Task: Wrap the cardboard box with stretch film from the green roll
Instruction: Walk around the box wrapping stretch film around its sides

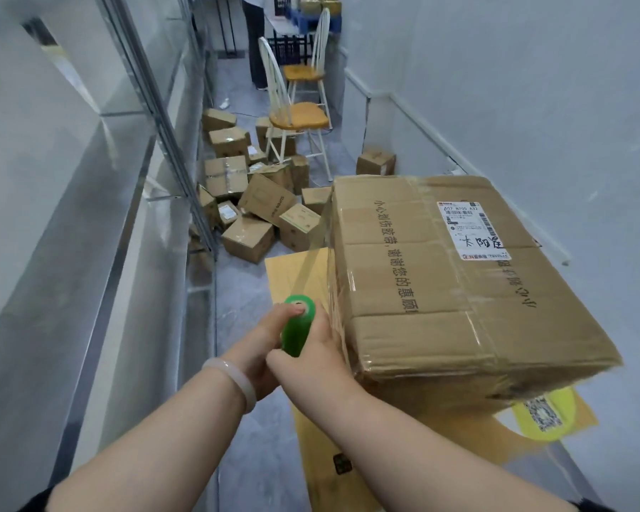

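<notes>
A large cardboard box (pixel 455 282) with a white shipping label rests on a flat yellow-brown cardboard sheet (pixel 292 275). The green roll of stretch film (pixel 294 332) stands upright by the box's left near corner. Both hands hold it: my left hand (pixel 259 349) grips it from the left with a finger in the top of the core, and my right hand (pixel 311 352) closes around its lower part, touching the box's side. A band of clear film (pixel 313 249) runs from the roll along the box's left face to the far corner.
Several small cardboard boxes (pixel 252 205) lie scattered on the floor ahead on the left. Two white chairs with wooden seats (pixel 298 114) stand beyond them. Metal shelving (pixel 126 201) lines the left side, a white wall (pixel 532 86) the right. A person stands far back.
</notes>
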